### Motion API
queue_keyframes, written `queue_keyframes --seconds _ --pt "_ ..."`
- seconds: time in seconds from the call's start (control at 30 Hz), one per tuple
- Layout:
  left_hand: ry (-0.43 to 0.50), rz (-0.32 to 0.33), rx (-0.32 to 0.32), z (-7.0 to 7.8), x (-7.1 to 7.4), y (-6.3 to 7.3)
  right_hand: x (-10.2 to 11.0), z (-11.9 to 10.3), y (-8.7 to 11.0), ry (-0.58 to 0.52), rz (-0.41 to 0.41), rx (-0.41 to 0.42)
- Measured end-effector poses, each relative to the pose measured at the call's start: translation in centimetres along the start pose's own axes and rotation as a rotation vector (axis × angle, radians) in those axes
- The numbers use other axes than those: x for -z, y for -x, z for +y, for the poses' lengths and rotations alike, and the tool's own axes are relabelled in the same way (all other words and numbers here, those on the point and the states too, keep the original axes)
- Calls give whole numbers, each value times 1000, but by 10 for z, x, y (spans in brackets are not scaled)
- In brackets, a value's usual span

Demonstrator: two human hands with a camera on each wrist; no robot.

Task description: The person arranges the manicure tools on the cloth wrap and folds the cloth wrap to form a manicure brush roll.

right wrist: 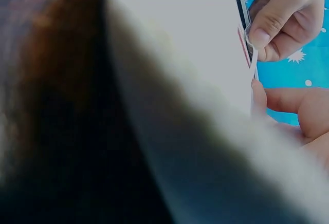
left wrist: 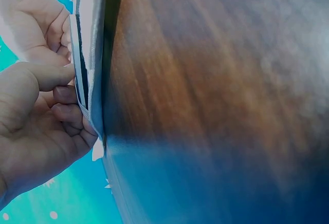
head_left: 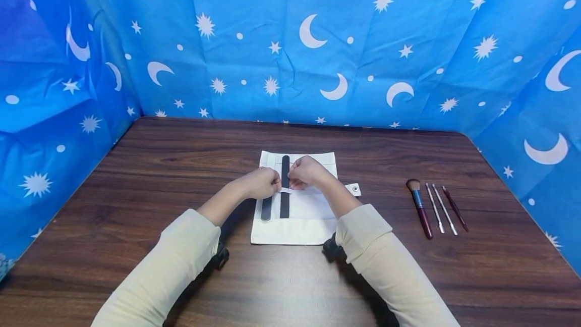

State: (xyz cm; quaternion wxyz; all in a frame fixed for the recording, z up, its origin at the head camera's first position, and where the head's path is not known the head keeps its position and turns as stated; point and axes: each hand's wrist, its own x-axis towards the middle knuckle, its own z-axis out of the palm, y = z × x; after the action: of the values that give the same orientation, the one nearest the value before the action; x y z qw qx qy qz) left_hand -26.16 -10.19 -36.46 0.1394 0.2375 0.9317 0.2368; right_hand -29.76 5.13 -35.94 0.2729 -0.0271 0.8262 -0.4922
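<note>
So a black strip (head_left: pixel 285 206) is laid on a white cloth (head_left: pixel 290 233), mid-table, and crossed by a white strap (head_left: pixel 287 191). The strap's pinched by the left hand (head_left: pixel 263 182), while the right hand (head_left: pixel 309 171) is held just beside the strip, fingers bent; whether anything's gripped there can't be told. A grey strip (head_left: pixel 266 210) is parked nearby. Off right, a brush (head_left: pixel 419 208) and three slim tools (head_left: pixel 444 209) are lined up on the table (head_left: pixel 181 165).
</note>
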Motion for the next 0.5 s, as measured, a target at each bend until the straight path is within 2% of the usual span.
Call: queue_keyframes --seconds 0.1,0.3,0.4,0.5 --pt "-2 2 30 2 0 0 0 0 1 25 -3 5" --pt "-34 20 32 4 -1 -1 6 0 2 126 50 56" --pt "-45 24 30 3 -1 -2 19 -5 8 153 90 90" --pt "-43 19 40 2 1 -2 42 -12 22 144 126 119"
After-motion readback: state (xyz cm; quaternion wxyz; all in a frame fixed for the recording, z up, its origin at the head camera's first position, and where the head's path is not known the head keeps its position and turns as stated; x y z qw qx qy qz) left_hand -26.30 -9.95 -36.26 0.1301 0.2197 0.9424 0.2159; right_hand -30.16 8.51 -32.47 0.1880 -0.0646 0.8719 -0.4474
